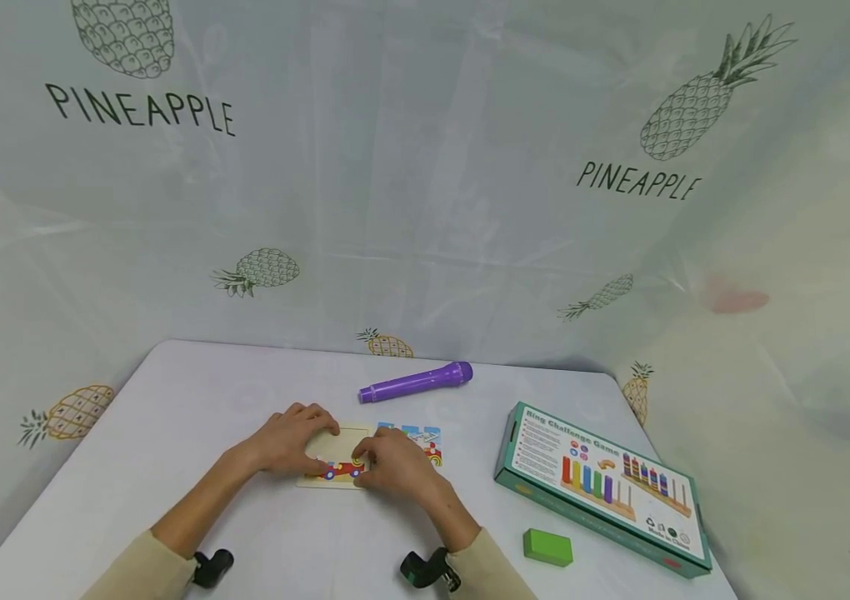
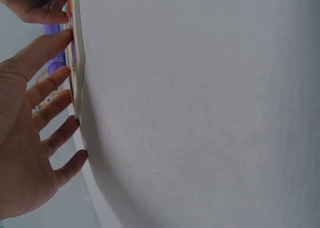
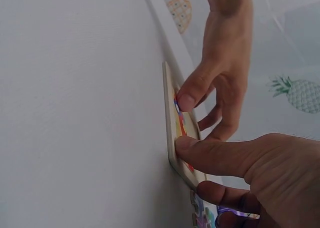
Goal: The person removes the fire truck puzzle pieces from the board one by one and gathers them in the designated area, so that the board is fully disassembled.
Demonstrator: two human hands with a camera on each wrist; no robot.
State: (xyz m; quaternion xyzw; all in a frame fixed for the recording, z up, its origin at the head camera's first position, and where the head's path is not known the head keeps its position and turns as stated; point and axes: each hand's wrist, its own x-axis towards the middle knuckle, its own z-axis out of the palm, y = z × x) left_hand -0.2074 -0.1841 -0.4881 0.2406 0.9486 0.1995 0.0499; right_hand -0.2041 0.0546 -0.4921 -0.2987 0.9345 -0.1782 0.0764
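Observation:
A pale wooden puzzle board (image 1: 351, 438) lies on the table, a red car picture of joined puzzle pieces (image 1: 342, 472) along its near side. My left hand (image 1: 292, 440) rests at the board's left side, thumb on the left end of the car, fingers spread and fairly straight along the board's edge (image 2: 79, 83). With thumb and forefinger my right hand (image 1: 397, 463) pinches a puzzle piece at the car's right end; the hand covers much of that piece. Beyond the right hand lie blue puzzle pieces (image 1: 425, 435) with a bit of red, partly hidden by it.
A purple toy microphone (image 1: 413, 383) lies behind the board. To the right are a green-edged Ring Challenge Game box (image 1: 605, 487) and a green block (image 1: 547, 547). The white table (image 1: 245, 375) meets a pineapple-print curtain (image 1: 425, 208) at the back.

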